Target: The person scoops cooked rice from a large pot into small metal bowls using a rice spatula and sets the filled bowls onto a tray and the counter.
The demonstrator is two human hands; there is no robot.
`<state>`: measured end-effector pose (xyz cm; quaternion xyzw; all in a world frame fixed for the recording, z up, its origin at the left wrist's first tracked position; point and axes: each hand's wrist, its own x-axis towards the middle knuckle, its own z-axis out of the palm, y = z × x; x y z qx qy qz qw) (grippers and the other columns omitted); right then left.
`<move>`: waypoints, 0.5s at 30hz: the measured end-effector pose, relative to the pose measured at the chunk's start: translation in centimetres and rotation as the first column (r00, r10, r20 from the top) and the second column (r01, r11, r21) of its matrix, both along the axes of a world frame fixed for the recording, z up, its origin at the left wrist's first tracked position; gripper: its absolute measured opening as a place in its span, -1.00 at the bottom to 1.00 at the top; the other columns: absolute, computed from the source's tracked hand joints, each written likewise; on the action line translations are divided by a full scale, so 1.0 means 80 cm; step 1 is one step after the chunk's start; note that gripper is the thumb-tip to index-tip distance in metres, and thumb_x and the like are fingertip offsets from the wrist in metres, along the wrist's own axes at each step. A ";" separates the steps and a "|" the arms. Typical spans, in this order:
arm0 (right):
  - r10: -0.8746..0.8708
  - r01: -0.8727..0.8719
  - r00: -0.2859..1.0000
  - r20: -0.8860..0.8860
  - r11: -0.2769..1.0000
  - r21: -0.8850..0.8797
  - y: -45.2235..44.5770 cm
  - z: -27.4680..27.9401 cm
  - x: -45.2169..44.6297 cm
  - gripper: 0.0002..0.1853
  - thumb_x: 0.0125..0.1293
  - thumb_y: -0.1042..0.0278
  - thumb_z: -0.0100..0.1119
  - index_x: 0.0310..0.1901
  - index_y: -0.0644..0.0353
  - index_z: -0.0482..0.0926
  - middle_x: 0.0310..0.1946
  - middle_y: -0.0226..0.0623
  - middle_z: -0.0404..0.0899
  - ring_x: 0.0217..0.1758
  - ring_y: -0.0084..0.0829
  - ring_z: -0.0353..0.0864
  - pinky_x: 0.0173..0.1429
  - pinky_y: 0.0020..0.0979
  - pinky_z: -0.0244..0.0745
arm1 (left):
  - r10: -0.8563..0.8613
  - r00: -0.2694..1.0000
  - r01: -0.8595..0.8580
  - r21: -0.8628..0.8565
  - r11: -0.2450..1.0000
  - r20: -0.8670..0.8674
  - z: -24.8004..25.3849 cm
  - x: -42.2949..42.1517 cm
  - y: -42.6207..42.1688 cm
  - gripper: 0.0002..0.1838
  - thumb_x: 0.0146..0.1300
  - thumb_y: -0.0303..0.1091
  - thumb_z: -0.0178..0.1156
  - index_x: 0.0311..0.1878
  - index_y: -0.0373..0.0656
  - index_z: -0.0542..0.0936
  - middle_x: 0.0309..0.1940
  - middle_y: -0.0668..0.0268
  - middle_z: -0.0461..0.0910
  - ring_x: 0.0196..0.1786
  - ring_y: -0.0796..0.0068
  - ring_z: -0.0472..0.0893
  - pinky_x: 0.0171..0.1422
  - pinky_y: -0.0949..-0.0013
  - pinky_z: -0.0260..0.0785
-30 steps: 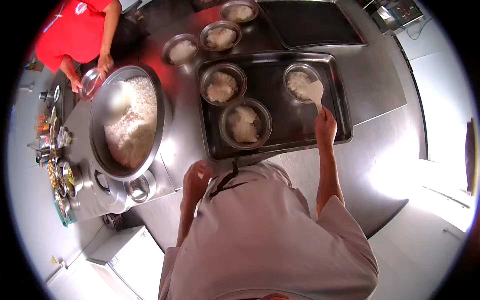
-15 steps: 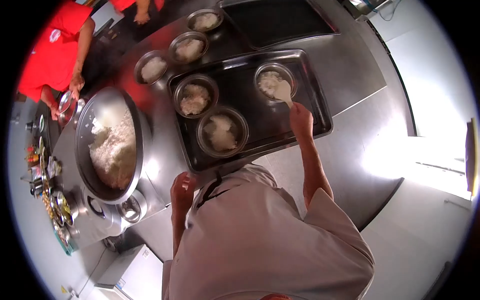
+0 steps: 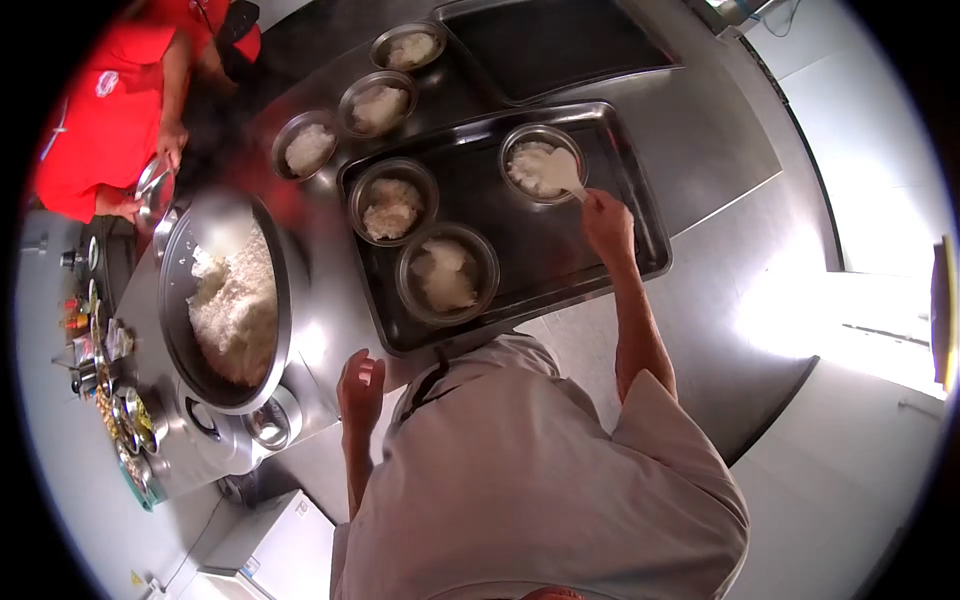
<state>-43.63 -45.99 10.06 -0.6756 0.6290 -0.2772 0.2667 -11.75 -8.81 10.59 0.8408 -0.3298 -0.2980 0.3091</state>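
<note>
My right hand (image 3: 608, 225) is closed around the handle of a white rice paddle (image 3: 562, 172). The paddle's blade rests on the rice in a round metal bowl (image 3: 507, 178), at the right end of a dark baking tray (image 3: 480, 292). On the tray's left side sit two more bowls of rice, the upper bowl (image 3: 433, 190) and the lower bowl (image 3: 492, 290). Near the tray's lower left corner, my left hand (image 3: 361, 392) hangs with loosely bent fingers and holds nothing. Left of it stands a large rice cooker pot (image 3: 283, 300) holding white rice (image 3: 240, 310).
Beyond the tray, several rice bowls (image 3: 378, 103) line the steel counter (image 3: 720, 165), beside a second dark tray (image 3: 560, 45). People in red shirts (image 3: 110, 120) stand at upper left, one with a metal bowl (image 3: 153, 195). Ingredient bowls (image 3: 142, 420) sit at far left.
The paddle and my right hand have shifted slightly within the same bowl. My left hand remains almost in place. At upper left, a person in red has moved further into view.
</note>
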 end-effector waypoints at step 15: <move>0.071 -0.072 0.997 -0.041 0.997 -0.004 -0.013 0.007 0.011 -0.66 0.43 0.14 0.12 0.04 0.15 0.73 -0.22 0.03 0.73 -0.07 0.03 0.74 0.01 -0.13 0.60 | 0.126 0.991 -0.123 -0.062 0.991 0.050 0.003 0.002 0.003 -0.62 0.40 -0.27 0.30 0.16 -0.30 0.62 -0.12 0.13 0.72 -0.12 0.29 0.72 -0.05 0.27 0.60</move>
